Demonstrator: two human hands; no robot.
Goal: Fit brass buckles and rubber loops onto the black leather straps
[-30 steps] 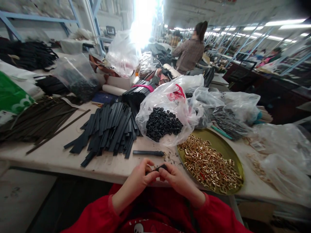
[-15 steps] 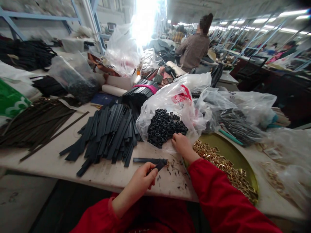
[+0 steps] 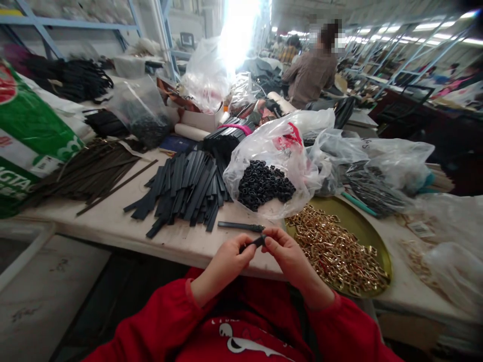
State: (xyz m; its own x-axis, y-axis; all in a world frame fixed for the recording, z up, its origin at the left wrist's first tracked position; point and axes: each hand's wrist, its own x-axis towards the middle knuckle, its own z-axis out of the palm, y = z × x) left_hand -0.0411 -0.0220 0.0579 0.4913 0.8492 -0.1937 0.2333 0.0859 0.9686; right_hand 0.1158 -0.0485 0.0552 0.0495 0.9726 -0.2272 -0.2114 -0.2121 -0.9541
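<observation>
My left hand [image 3: 237, 251] is closed round a short dark strap [image 3: 257, 242], most of which its fingers cover. At the strap's tip, the thumb and fingers of my right hand [image 3: 281, 249] pinch what looks like a small black strap loop, largely hidden. The two hands meet just over the table's front edge. Just beyond them lies another dark strap [image 3: 241, 225] with a fitting at its right end. Behind that, a clear plastic bag [image 3: 241, 171] lies open around a heap of black strap loops [image 3: 266, 183].
Dark flat strips [image 3: 184, 186] lie piled to the left, with thin brown strips [image 3: 90, 168] farther left. A round brass-coloured tray [image 3: 372, 226] of gold buckles [image 3: 335, 246] stands right. A green bag [image 3: 33, 136] is at far left. Another person [image 3: 313, 75] is beyond the table.
My right hand has left the heap of black loops and come toward me to the strap in my left hand. The view has shifted slightly.
</observation>
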